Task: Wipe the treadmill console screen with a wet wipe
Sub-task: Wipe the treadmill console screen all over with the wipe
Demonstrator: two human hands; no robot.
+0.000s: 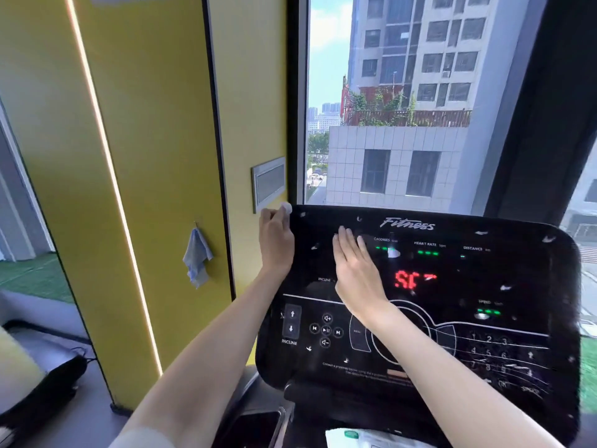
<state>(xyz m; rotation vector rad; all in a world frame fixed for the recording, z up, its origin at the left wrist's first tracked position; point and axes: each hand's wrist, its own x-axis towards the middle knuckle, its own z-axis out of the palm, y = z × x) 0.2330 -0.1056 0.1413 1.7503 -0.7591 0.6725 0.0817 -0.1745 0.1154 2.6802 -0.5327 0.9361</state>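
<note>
step: wipe not yet on glass | left hand (pixel 276 240) at screen's (pixel 478 279) far-left corner, fingers curled round white wad (pixel 286 207), likely the wipe | right hand (pixel 355 270) flat on screen, fingers straight, apparently empty | next: bring wad onto smudges

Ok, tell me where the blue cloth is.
In the head view, the blue cloth hangs on the yellow wall, left of the treadmill console and the left hand.

the left hand (pixel 276 240) hides most of the white wipe (pixel 286 207).
</note>
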